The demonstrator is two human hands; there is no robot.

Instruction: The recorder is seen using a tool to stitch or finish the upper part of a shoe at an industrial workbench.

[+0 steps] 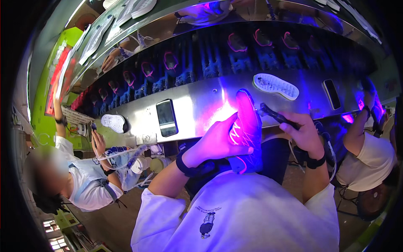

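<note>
My left hand (216,140) is wrapped round a lace-patterned shoe upper (250,133), which glows pink and purple under the light. The upper stands nearly lengthwise, toe pointing away, over the near edge of the metal bench. In my right hand (304,133) is a dark-handled brush (275,114). Its tip is close to the right side of the toe; whether it touches cannot be told. Beyond my right hand, a pale shoe sole (276,86) lies on the bench with its inner side up.
A conveyor (210,56) carrying several dark uppers runs behind the metal bench (145,122). Phones lie on the bench at left (167,117) and right (331,94). Another sole (113,122) rests farther left. Co-workers (94,185) sit on both sides; cords hang near my right arm.
</note>
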